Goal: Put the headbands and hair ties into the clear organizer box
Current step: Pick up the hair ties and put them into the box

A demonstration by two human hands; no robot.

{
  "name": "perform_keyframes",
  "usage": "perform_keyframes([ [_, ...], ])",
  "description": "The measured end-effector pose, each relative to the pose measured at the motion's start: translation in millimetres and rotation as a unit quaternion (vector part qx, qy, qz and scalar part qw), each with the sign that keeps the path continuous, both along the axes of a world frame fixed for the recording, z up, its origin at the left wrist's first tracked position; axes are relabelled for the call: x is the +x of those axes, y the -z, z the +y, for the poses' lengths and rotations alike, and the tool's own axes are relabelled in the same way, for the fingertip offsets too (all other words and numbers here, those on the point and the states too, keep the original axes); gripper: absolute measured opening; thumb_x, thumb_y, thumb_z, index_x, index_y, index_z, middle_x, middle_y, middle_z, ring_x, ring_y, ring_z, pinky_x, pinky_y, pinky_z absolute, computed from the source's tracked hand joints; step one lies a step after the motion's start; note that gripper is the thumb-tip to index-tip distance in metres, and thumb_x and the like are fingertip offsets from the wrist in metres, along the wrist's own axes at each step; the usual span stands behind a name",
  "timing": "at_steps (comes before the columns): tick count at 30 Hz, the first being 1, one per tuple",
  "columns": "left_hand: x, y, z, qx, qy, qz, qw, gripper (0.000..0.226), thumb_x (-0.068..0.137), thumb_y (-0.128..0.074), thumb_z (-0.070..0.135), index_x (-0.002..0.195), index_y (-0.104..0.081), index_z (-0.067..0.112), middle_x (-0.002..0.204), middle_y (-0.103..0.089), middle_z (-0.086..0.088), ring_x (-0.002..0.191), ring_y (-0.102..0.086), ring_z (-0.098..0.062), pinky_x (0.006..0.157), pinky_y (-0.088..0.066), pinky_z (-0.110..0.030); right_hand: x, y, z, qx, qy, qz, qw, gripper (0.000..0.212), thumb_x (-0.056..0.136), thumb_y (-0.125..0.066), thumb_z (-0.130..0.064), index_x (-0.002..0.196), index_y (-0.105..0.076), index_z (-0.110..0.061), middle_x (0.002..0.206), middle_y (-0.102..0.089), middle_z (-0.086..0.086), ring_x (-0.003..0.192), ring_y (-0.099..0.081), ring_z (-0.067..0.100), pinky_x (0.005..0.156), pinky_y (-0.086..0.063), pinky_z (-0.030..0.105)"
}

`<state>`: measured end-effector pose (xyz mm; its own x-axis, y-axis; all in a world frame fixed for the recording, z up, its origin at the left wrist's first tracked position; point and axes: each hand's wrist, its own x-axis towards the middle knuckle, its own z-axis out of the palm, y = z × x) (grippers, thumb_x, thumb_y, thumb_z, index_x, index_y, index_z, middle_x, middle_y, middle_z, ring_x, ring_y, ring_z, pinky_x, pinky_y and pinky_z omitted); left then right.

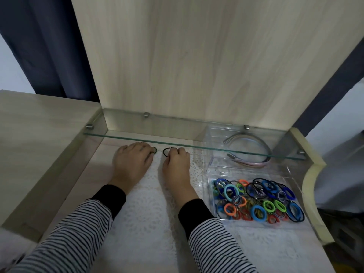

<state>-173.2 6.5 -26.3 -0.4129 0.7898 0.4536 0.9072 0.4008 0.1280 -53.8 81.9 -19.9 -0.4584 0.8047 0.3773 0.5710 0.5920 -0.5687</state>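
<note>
Both hands are down on the desk (137,243), left hand (132,159) and right hand (175,162) each pinching a dark hair tie (167,150), clear organizer box (293,180) off right.

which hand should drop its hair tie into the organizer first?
Right hand. It pinches a black hair tie and sits nearer the clear organizer box on the right; the left hand is farther and would cross over.

— Where do the two loose ties sit?
— One hair tie (153,150) lies at the left hand's (132,161) fingertips, another (167,151) at the right hand's (175,162), seemingly under the glass shelf (137,138).
— And the organizer box (291,174)?
— Right of the right hand: headbands (262,154) in its far compartment, a heap of ties (258,200) nearer.
</note>
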Motion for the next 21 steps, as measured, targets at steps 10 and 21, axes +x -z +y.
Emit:
perform_keyframes([
  [10, 31, 4, -11, 0.007, -0.004, -0.028, 1.000, 0.029, 0.088, -0.041, 0.033, 0.091, -0.067, 0.019, 0.094, -0.070, 0.001, 0.082, -0.066, -0.025, 0.069, -0.048, -0.035, 59, -27, -12, -0.001, -0.096, -0.107, 0.990, 0.019, 0.084, -0.044, 0.003, 0.096, -0.058, 0.002, 0.094, -0.058, 0.023, 0.094, -0.048, 0.033, 0.065, -0.032, 0.033],
  [21, 123, -20, -15, 0.127, 0.102, -0.099, 0.982, 0.020, 0.086, -0.047, 0.032, 0.090, -0.061, 0.019, 0.094, -0.066, 0.004, 0.077, -0.064, -0.024, 0.064, -0.050, -0.035, 163, -63, -4, 0.061, -0.084, -0.014, 0.994, 0.005, 0.083, -0.052, -0.012, 0.079, -0.053, -0.010, 0.079, -0.055, 0.011, 0.077, -0.051, 0.030, 0.065, -0.045, 0.043],
])
